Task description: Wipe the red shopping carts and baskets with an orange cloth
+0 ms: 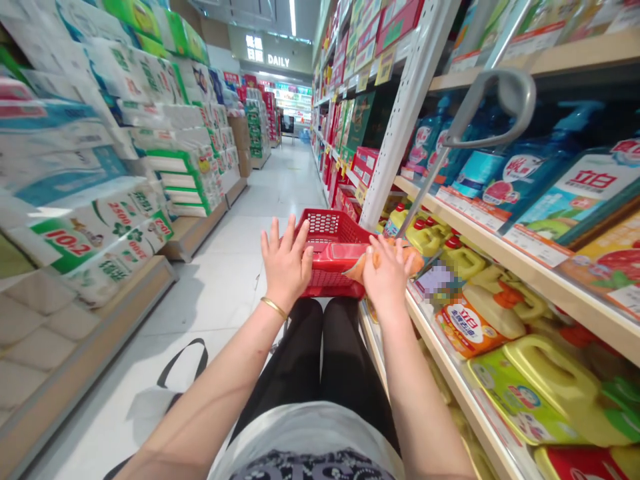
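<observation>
My left hand [286, 260], with a gold bangle at the wrist, has its fingers spread at the left side of a red plastic shopping basket [337, 221]. Nothing is in that hand. Over the basket's right side, my right hand [386, 272] is on an orange package [411, 260], its fingers bent across it. The package sticks out on both sides of the hand, and its exact kind is unclear. The basket, with perforated walls, is just ahead of my knees. A glossy red strip across its near part may be a handle or something inside.
Shelves on the right hold yellow detergent jugs [540, 380] and blue pump bottles [530, 160]. A grey metal hook [493, 110] juts out there. Stacked tissue packs [100, 233] line the left. A pale bag [155, 400] lies on the floor. The tiled aisle [275, 180] runs ahead.
</observation>
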Action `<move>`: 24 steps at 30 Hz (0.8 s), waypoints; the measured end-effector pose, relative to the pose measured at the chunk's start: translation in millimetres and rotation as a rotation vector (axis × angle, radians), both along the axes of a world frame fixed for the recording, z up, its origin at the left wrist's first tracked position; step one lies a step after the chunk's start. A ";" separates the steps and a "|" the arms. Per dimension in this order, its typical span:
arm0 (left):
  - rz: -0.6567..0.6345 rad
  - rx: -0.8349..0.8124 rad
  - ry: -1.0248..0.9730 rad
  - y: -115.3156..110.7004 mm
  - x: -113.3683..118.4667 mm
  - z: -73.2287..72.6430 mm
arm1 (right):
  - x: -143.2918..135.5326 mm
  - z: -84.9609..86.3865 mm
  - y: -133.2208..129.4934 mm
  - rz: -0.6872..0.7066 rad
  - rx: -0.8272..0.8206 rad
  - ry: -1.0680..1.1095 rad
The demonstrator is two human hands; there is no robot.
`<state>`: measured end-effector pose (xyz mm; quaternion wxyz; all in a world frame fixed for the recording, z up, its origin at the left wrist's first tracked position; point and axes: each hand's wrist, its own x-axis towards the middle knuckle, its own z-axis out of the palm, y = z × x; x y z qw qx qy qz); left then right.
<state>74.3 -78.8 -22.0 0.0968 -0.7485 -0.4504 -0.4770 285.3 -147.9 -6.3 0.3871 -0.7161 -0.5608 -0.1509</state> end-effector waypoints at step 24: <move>0.016 -0.012 0.071 -1.3 -3.7 2.0 | -72.8 6.5 4.9 0.292 -0.014 -0.185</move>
